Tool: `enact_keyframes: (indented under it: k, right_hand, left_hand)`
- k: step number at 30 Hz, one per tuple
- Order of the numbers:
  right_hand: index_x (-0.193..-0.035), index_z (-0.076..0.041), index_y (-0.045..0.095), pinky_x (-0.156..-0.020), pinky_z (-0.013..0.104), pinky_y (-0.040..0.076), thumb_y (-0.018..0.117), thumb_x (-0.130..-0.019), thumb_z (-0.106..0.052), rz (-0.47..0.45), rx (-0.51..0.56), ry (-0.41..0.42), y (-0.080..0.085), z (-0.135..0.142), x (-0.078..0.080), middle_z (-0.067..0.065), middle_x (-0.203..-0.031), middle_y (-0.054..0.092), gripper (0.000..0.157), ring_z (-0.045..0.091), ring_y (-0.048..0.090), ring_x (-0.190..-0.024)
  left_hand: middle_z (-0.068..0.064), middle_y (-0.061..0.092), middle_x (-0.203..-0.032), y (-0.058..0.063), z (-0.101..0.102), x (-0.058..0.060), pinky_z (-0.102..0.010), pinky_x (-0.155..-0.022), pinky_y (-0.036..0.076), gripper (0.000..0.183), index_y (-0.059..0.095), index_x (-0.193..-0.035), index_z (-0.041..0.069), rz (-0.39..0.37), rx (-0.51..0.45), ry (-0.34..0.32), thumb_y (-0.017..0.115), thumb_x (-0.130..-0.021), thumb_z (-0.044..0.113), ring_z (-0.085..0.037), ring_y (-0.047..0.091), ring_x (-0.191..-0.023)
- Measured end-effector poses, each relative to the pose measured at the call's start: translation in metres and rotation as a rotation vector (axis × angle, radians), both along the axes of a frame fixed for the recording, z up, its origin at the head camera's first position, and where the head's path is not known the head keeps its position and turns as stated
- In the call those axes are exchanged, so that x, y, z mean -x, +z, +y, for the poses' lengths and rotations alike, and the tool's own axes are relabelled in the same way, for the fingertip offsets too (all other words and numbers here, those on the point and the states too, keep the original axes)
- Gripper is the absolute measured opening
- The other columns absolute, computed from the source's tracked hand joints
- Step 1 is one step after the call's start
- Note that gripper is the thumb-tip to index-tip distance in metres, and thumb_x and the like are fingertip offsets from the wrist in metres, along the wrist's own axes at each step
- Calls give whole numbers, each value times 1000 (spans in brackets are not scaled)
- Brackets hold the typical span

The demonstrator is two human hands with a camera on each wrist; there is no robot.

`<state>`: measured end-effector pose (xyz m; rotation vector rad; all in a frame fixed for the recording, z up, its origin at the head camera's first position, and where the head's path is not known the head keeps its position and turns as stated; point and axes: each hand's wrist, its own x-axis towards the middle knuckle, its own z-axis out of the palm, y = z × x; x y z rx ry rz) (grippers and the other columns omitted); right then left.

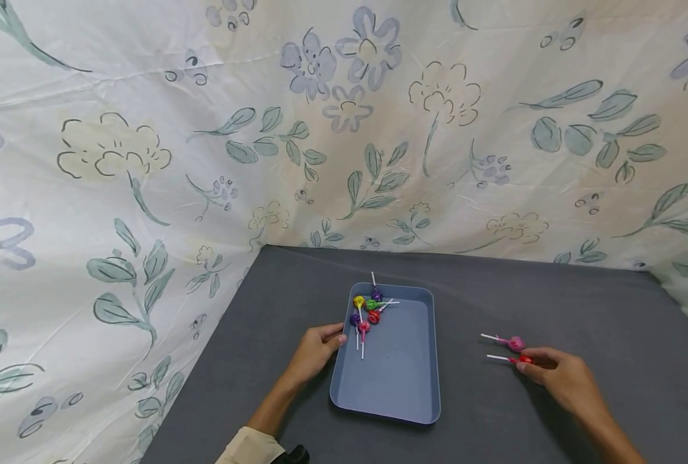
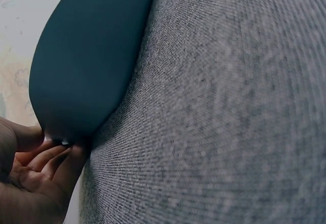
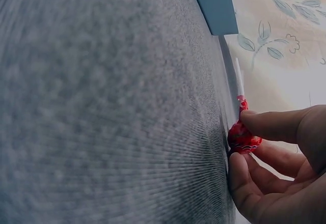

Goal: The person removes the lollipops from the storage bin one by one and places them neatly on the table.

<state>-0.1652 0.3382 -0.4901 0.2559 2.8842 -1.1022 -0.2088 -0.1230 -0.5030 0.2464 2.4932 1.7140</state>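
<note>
A blue-grey rectangular tray (image 1: 402, 380) has several wrapped lollipops in its upper left part, among them a yellow one (image 1: 359, 301), a green one (image 1: 371, 304) and a pink one (image 1: 364, 327). My left hand (image 1: 315, 351) grips the tray's left edge between thumb and fingers; the left wrist view shows this at the tray's wall (image 2: 86, 66). To the tray's right, my right hand (image 1: 567, 380) pinches a red lollipop (image 3: 244, 136) by its wrapped head, its white stick pointing left. Just beyond it, another pink lollipop (image 1: 516, 343) lies on the cloth.
Dark grey cloth (image 1: 471, 438) covers the table under everything. A white curtain with a flower print (image 1: 379, 193) hangs behind and along the left. One purple lollipop (image 1: 377, 295) leans at the tray's far rim, its stick poking out over it.
</note>
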Motion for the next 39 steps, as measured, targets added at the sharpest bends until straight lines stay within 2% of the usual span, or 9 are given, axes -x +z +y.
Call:
enact_keyframes:
  k: [7, 12, 22, 28, 36, 39]
  right_hand:
    - [-123, -2, 76, -67, 24, 47, 82, -94, -39, 30, 4, 3, -4, 0, -3, 8, -105, 79, 48, 4, 63, -82]
    - [-121, -4, 77, -71, 26, 47, 83, -92, -44, 38, -1, 11, -5, 0, -2, 10, -108, 80, 50, 7, 64, -89]
    - [-124, -3, 76, -74, 28, 46, 85, -91, -44, 47, 2, 3, -5, -2, -2, 10, -108, 80, 53, 3, 63, -88]
    - [-124, -4, 76, -70, 22, 44, 86, -90, -44, 57, 15, -12, -6, -2, -2, 11, -109, 80, 54, -8, 59, -84]
    - [-125, -1, 74, -67, 21, 48, 85, -92, -42, 58, 29, 3, -5, -2, -3, 13, -112, 80, 54, -12, 57, -81]
    - [-126, 0, 74, -66, 21, 50, 84, -92, -40, 50, 46, 3, -4, -2, -2, 14, -112, 80, 54, -10, 59, -81]
  left_hand:
    - [-28, 68, -135, 0, 0, 1, -44, -98, 61, 39, 63, -139, -11, -1, -3, 2, 64, -107, 11, -37, 70, -122]
    - [-27, 69, -135, -1, 0, 0, -45, -99, 60, 37, 64, -138, -10, -4, -2, 6, 64, -107, 9, -37, 70, -122]
    - [-28, 68, -136, -2, 0, 0, -45, -100, 59, 37, 64, -138, -11, 15, 0, 3, 64, -107, 9, -38, 70, -123]
    - [-28, 68, -136, 0, 1, 0, -44, -100, 59, 37, 63, -139, -11, 7, -5, 1, 63, -107, 8, -38, 69, -123]
    - [-28, 67, -137, 1, 0, -1, -45, -100, 59, 38, 63, -140, -10, -1, -8, 0, 63, -107, 9, -38, 69, -124]
    - [-27, 67, -137, 1, 0, -1, -44, -100, 59, 38, 63, -140, -10, -10, -14, 2, 63, -107, 10, -37, 70, -123]
